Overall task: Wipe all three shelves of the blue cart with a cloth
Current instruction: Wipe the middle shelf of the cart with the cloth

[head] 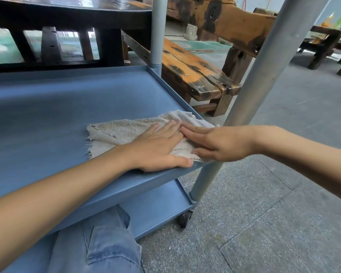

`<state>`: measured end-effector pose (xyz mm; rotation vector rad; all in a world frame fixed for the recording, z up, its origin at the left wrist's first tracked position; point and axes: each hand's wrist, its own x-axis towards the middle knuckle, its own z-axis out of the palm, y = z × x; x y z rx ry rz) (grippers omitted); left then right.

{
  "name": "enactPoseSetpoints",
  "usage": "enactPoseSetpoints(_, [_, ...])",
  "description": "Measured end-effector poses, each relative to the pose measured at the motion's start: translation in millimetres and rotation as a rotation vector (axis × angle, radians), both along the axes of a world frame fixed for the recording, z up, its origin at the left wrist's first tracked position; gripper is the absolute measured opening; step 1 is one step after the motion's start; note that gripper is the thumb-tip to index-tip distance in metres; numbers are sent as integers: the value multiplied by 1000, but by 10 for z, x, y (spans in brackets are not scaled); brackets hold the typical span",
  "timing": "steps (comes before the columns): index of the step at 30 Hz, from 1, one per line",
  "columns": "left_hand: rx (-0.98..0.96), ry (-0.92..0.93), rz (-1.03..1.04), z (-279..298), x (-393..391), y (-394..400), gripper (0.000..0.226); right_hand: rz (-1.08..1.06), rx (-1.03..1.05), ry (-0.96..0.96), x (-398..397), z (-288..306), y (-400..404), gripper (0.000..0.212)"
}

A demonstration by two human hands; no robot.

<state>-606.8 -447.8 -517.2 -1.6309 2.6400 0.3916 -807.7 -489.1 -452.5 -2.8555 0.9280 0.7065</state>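
A beige terry cloth (114, 134) lies flat on the middle shelf (47, 119) of the blue cart, near its right front corner. My left hand (158, 146) presses palm-down on the cloth, thumb at the shelf's front lip. My right hand (220, 142) comes in from the right, around the grey post, with flat fingers resting on the cloth's right end. The bottom shelf (161, 201) shows below. The top shelf is out of view.
Grey cart posts stand at the near right (264, 75) and far right (157, 30) corners. A worn wooden bench (195, 69) sits just behind the cart, and a dark wooden table (67, 18) beyond. My denim-clad knee (98, 243) is under the shelf. A caster wheel (185, 218) rests on grey stone floor.
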Motion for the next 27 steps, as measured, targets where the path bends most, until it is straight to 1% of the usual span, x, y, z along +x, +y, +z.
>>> enactPoseSetpoints(2, [8,-16,-26,8,-3,41,102,-11,13,-8,-173,-91,72,72])
enactPoseSetpoints(6, [-3,2,-112,1,23,117,101,74,28,-170,-448,-176,178,74])
enactPoseSetpoints(7, [-3,13,-119,-5,17,128,101,81,-23,-247,-486,-218,188,74])
enactPoseSetpoints(9, [-28,10,-123,-11,22,152,99,41,-197,-409,-460,-303,215,66])
enactPoseSetpoints(11, [-65,-5,-122,-21,19,163,94,-24,-284,-490,-372,-368,237,62])
enactPoseSetpoints(13, [-79,-4,-118,-14,35,187,91,-76,-264,-530,-317,-394,221,67])
enactPoseSetpoints(16, [-79,33,-97,-4,87,242,90,-83,-153,-591,-280,-413,178,82])
enactPoseSetpoints(18, [-76,58,-54,-15,152,289,90,-36,-105,-563,-218,-452,174,87])
enactPoseSetpoints(21, [-66,87,16,-43,234,372,85,9,-152,-354,-70,-507,222,99])
enactPoseSetpoints(22, [-68,98,34,-45,269,406,83,5,-139,-333,-8,-512,251,102])
enactPoseSetpoints(25, [-70,114,55,-67,417,516,76,-11,-69,-365,178,-532,357,102])
enactPoseSetpoints(27, [-75,110,56,-65,595,611,75,1,-66,-367,356,-537,449,100])
